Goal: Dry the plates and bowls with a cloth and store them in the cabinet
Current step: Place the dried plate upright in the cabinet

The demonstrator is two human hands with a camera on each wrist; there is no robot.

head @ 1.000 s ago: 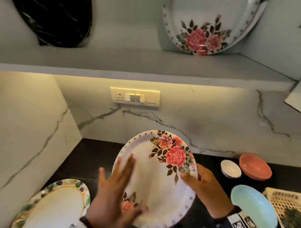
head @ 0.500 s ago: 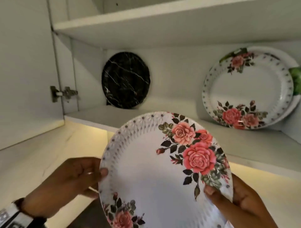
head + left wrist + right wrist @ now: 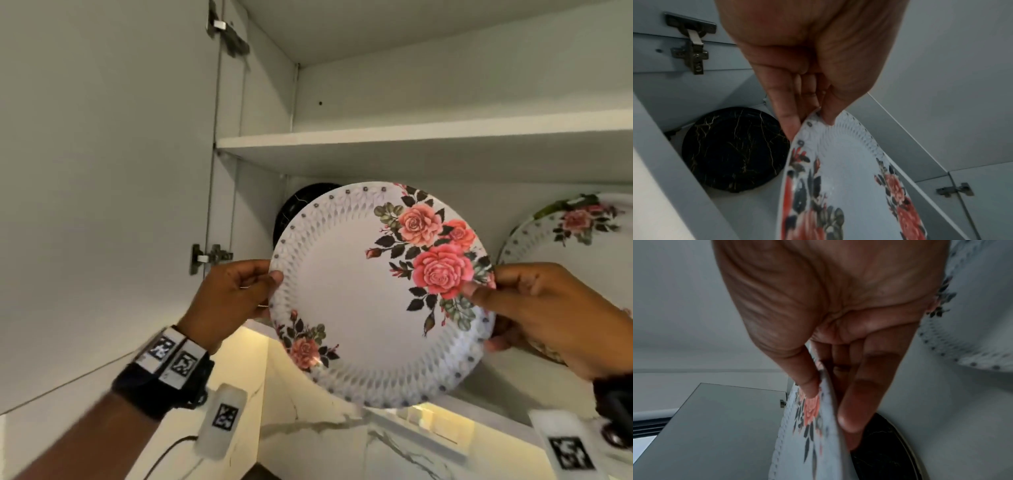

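Note:
I hold a white plate with pink roses (image 3: 346, 291) upright in front of the open cabinet's lower shelf. My left hand (image 3: 239, 291) pinches its left rim, thumb on the front (image 3: 826, 113). My right hand (image 3: 534, 308) pinches the right rim, thumb on the roses (image 3: 809, 386), fingers behind. The plate (image 3: 838, 186) shows edge-on in both wrist views (image 3: 813, 426). Behind it a black marbled plate (image 3: 298, 205) leans against the cabinet's back wall (image 3: 731, 149). A second rose plate (image 3: 561, 246) leans at the right.
The cabinet door (image 3: 102, 171) stands open at the left, with hinges (image 3: 209, 257) on its edge. An upper shelf (image 3: 411, 137) runs above the plates. Below are the lit marble wall (image 3: 308, 438) and a switch plate (image 3: 431, 425).
The plate has risen from above the counter to the cabinet's lower shelf level. My left hand went from flat on the plate's face to pinching its left rim.

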